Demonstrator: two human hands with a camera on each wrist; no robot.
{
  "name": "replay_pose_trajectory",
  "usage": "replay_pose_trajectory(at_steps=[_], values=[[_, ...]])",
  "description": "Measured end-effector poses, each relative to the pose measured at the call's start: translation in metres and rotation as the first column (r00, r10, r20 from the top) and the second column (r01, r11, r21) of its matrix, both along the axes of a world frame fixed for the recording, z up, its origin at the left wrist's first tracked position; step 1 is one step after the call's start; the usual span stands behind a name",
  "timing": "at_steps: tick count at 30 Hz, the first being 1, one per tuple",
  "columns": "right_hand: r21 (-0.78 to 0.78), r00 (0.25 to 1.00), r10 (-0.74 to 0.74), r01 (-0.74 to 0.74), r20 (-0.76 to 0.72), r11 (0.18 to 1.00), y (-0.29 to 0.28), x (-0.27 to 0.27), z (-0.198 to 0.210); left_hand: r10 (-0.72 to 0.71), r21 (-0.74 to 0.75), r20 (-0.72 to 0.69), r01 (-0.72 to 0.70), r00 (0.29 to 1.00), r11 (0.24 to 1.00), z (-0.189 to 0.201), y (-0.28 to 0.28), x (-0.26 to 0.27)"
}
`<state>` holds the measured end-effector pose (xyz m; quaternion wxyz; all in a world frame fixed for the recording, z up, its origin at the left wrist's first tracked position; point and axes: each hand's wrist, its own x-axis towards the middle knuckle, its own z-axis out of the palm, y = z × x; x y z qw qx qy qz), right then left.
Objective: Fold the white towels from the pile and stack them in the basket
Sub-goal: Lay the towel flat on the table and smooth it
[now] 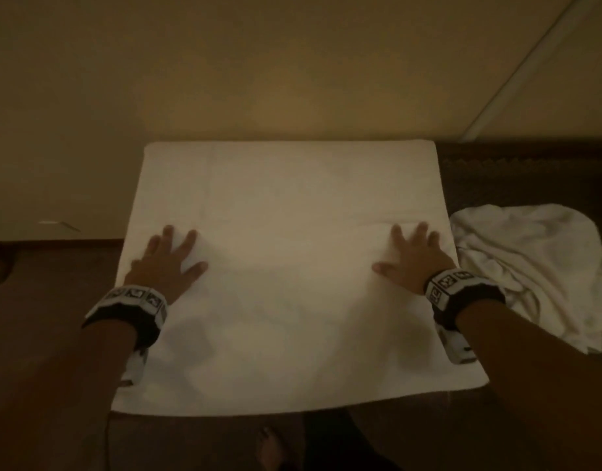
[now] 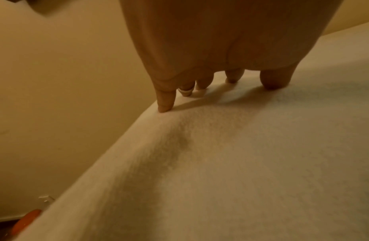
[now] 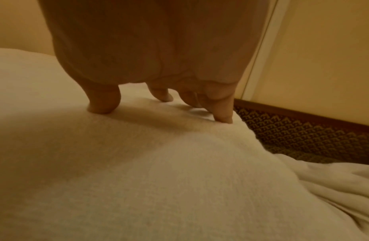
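A white towel [image 1: 292, 266] lies spread flat in front of me, its far edge against the wall. My left hand [image 1: 170, 263] presses flat on its left side with the fingers spread, and my right hand [image 1: 411, 256] presses flat on its right side the same way. In the left wrist view the left fingertips [image 2: 164, 107] touch the towel [image 2: 241, 163] near its left edge. In the right wrist view the right fingertips [image 3: 222, 117] press the towel [image 3: 138, 163] near its right edge. A crumpled pile of white towels [image 1: 537, 270] lies just to the right. No basket is in view.
A plain beige wall [image 1: 258, 79] rises right behind the towel. Dark patterned carpet [image 3: 299, 132] runs along the wall on the right, beside the pile [image 3: 334, 187]. My bare foot [image 1: 269, 443] shows below the towel's near edge. An orange object [image 2: 26, 220] lies at the towel's left.
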<state>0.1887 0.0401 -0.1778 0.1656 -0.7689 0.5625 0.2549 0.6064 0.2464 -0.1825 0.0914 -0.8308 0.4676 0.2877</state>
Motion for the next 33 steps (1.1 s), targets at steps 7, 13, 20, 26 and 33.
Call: replay_pose_trajectory(at_steps=[7, 13, 20, 26, 33], values=[[-0.072, 1.0, -0.016, 0.017, 0.017, 0.997, -0.006, 0.009, 0.005, 0.03, -0.06, -0.009, -0.03, 1.0, 0.998, 0.001, -0.019, 0.006], [-0.112, 0.996, 0.041, -0.032, 0.077, 0.993, 0.09, -0.008, -0.006, -0.013, -0.097, 0.028, 0.016, 1.0, 0.995, 0.005, 0.073, -0.019], [-0.119, 0.997, 0.051, -0.044, 0.054, 0.992, 0.189, -0.028, -0.007, 0.118, -0.253, 0.021, -0.109, 0.993, 0.961, 0.009, 0.2, -0.041], [-0.095, 0.999, 0.019, -0.015, 0.047, 0.995, 0.211, -0.019, -0.006, 0.064, -0.378, -0.047, -0.077, 0.997, 0.923, 0.024, 0.226, -0.031], [-0.031, 0.999, 0.018, -0.017, 0.032, 0.999, 0.205, -0.018, -0.004, 0.284, -0.557, -0.101, -0.291, 0.953, 0.778, 0.045, 0.214, -0.027]])
